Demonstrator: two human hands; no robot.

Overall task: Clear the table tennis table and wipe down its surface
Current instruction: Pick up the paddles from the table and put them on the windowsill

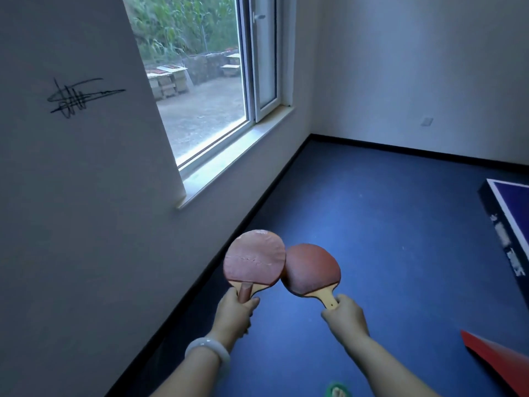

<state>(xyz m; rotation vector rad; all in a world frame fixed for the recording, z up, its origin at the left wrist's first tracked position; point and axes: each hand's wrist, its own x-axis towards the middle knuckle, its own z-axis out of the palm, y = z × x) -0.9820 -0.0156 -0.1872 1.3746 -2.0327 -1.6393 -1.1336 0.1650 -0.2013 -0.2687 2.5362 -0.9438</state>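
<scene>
Ahead, the white wall (71,196) runs along my left side, with a black scribble (77,97) drawn on it, and a big window (206,90) opens onto a gravel yard with greenery beyond. A second white wall (415,67) closes the far end of the room. Below, the blue floor (386,224) stretches from the dark skirting to my feet. At the right edge only a corner of the table tennis surface (512,202) shows, blue with a white border line and a dark side panel, well apart from my hands. Something red (498,359) juts in at the lower right corner; I cannot tell what it is. Both my forearms reach forward over the floor. My left hand (236,313) grips the handle of a worn pale-red paddle (254,257), its rubber cracked and chipped at the top edge. My right hand (347,313) grips the wooden handle of a darker red paddle (313,270). The two blades stand upright and overlap slightly, the pale one in front. A pale bangle (207,352) circles my left wrist. At the bottom edge my toes (337,392) show in a green sandal.
</scene>
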